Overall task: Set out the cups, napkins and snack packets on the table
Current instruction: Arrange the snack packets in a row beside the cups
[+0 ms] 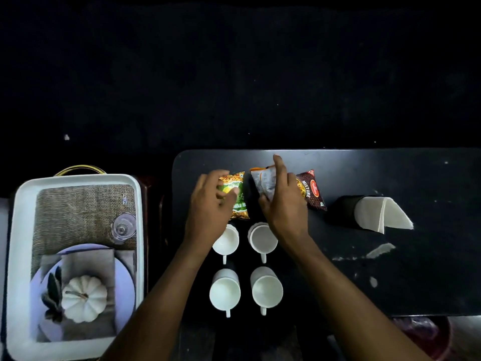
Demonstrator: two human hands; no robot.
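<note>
Several white cups stand in two rows on the black table (390, 282); the near pair are cup (225, 293) and cup (266, 287), handles toward me. Behind them lie three snack packets in a row. My left hand (208, 204) rests with bent fingers on the green and orange packet (238, 204). My right hand (281, 204) grips the silver packet (264, 182), its printed back facing up and its far end lifted. A dark red mixture packet (313, 190) lies to the right. White napkins (382, 213) fan out of a black holder (345, 208) further right.
A white tray (78, 178) to the left of the table holds a burlap mat, a clear glass (124, 226), a plate with a grey napkin and a white pumpkin (83, 298). White scuffs mark the table's right half. The floor beyond is dark.
</note>
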